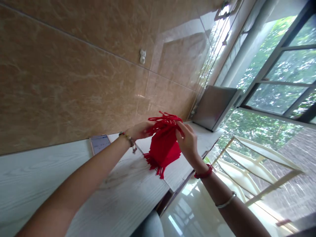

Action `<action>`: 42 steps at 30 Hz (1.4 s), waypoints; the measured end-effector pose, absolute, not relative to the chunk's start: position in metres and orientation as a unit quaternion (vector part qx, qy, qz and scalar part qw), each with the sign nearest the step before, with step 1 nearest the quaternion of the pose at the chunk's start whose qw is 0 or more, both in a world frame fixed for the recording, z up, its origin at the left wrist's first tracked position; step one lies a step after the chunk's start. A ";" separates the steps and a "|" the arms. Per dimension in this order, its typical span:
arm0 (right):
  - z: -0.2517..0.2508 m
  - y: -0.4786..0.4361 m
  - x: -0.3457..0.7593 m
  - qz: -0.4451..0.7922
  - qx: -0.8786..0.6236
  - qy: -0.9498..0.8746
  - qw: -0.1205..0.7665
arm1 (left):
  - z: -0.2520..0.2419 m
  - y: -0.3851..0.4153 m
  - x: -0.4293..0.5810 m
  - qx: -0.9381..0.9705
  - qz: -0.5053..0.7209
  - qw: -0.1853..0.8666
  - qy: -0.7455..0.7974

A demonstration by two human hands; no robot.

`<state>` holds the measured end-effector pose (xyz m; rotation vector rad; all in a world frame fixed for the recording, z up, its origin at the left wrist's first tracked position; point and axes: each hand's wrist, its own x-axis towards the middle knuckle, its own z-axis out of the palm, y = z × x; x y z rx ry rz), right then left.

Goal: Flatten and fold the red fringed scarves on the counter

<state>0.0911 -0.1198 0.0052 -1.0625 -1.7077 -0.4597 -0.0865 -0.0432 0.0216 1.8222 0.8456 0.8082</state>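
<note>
A red fringed scarf [164, 146] hangs folded between my two hands, above a white wood-grain tabletop [118, 187]. Its tassels stick up at the top edge and dangle at the lower end. My left hand [142, 130] grips the upper left edge near the fringe, its fingertips partly hidden by the red strands. On the upper right edge, my right hand [187, 140] pinches the cloth between thumb and fingers. A beaded bracelet circles my left wrist; a red band and a silver bangle are on my right arm.
A phone [99, 144] with its screen lit lies by the brown tiled wall [74, 85]. At the table's far end stands a dark boxy panel [214, 107]. To the right are a pale tiered rack [256, 164] and large windows [286, 72]. A small white hook [142, 56] sticks to the wall.
</note>
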 end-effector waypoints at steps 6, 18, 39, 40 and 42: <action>-0.049 -0.078 0.150 -0.016 -0.667 -0.643 0.376 | -0.014 -0.059 -0.032 0.777 0.337 0.362 0.389; -0.051 -0.050 0.154 -0.004 -0.741 -0.584 0.332 | -0.082 -0.081 -0.064 0.789 0.390 0.237 0.412; -0.039 -0.053 0.130 -0.134 -0.467 -0.863 0.139 | -0.082 -0.063 -0.072 0.737 0.422 0.323 0.419; -0.043 -0.051 0.129 -0.123 -0.455 -0.876 0.105 | -0.081 -0.065 -0.072 0.739 0.423 0.310 0.423; -0.051 -0.048 0.131 -0.108 -0.449 -0.885 0.062 | -0.080 -0.072 -0.073 0.758 0.430 0.260 0.416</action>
